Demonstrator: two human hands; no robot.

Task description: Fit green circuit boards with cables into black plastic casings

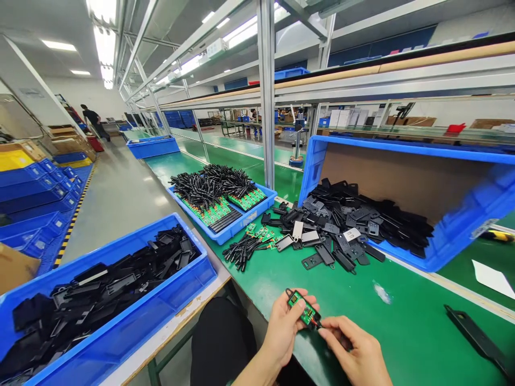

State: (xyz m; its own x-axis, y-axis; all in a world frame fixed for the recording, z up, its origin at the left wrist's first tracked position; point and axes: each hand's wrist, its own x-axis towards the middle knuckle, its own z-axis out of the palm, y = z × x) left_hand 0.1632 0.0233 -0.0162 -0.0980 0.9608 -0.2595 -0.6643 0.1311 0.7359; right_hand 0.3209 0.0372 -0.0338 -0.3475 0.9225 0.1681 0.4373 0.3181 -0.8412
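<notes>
Small green board held in both hands

Hands first. My left hand [286, 326] is curled around a little green board [303, 309] that sits in a black case. My thumb lies on top and my fingers go underneath. My right hand [351, 343] is partly closed, and its fingertips pinch the lower end of the board, where thin red wires come out. I hold it just above the green surface [406, 332], close to my body.

I think the board is very light. It looks stiff and flat, so it should not bend. It has tiny parts on top, and those look easy to break. I think the safe place to hold it is by the edges of the black case, not on the green face. The wires look thin and soft, so pulling on them could snap them.

Farther off on the surface lies a heap of black plastic cases [346, 225], spilling out of a tipped blue bin [462, 236]. A blue tray [237, 222] holds more green boards and black cables. A loose bunch of cables [243, 249] lies near it. Another blue bin [120, 316] on my left is full of black parts.
</notes>
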